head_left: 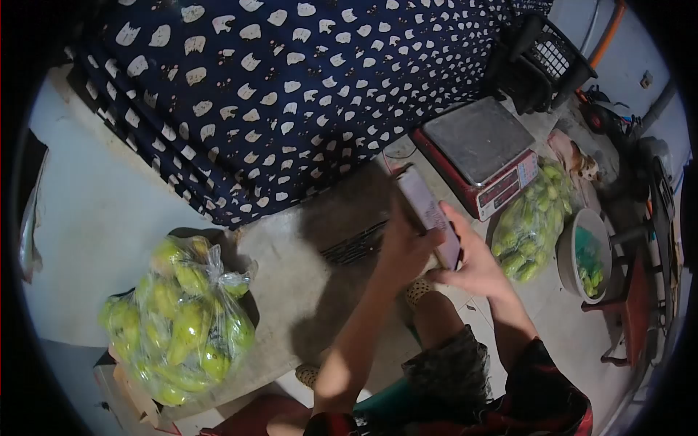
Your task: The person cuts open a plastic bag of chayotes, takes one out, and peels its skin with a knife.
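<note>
A smartphone (427,208) with a lit, pale screen is held up in front of me, tilted. My left hand (402,249) wraps round its left side, its thumb over the lower screen. At the right edge, my right hand (474,256) grips the lower part with curled fingers. Beyond the phone is a red digital scale (476,156) with a flat grey plate. A clear plastic bag of green fruit (532,221) lies to the right of my right hand. Another knotted bag of green fruit (182,320) sits at the left, away from both hands.
A dark blue curtain with cat faces (291,87) hangs behind. At the right are a grey basin (566,256) with green contents, a red-brown stool (631,312), a black plastic basket (549,62) and a cat (584,166). Dark thin strips (352,245) lie on the floor.
</note>
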The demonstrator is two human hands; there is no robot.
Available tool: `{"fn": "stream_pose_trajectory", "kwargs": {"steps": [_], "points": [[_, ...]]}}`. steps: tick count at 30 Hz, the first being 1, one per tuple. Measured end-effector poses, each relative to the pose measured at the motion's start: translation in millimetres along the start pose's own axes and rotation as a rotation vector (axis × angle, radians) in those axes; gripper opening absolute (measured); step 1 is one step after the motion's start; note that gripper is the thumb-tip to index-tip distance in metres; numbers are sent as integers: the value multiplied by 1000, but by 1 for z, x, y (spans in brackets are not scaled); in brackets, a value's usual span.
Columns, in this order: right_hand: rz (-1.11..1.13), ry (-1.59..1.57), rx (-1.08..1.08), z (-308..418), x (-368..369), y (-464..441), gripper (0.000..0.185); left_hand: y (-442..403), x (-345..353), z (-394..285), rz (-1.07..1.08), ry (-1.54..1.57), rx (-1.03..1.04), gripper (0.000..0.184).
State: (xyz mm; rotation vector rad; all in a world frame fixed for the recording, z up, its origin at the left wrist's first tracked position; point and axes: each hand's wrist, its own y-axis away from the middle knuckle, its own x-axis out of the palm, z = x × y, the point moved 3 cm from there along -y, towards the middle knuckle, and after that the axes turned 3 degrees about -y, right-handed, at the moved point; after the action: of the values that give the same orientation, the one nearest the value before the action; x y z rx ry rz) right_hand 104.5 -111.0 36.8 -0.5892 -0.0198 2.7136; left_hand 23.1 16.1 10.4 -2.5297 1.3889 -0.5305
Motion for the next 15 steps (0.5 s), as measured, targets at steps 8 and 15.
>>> {"fn": "stream_pose_trajectory", "kwargs": {"steps": [8,15], "points": [[-312,-111,56,-155,-180,-48,81,56,-15,24,-21,-303,-272,86],[-380,381,287,-232,-325,-111,82,224,-106,-15,-367,-6,-601,58]]}}
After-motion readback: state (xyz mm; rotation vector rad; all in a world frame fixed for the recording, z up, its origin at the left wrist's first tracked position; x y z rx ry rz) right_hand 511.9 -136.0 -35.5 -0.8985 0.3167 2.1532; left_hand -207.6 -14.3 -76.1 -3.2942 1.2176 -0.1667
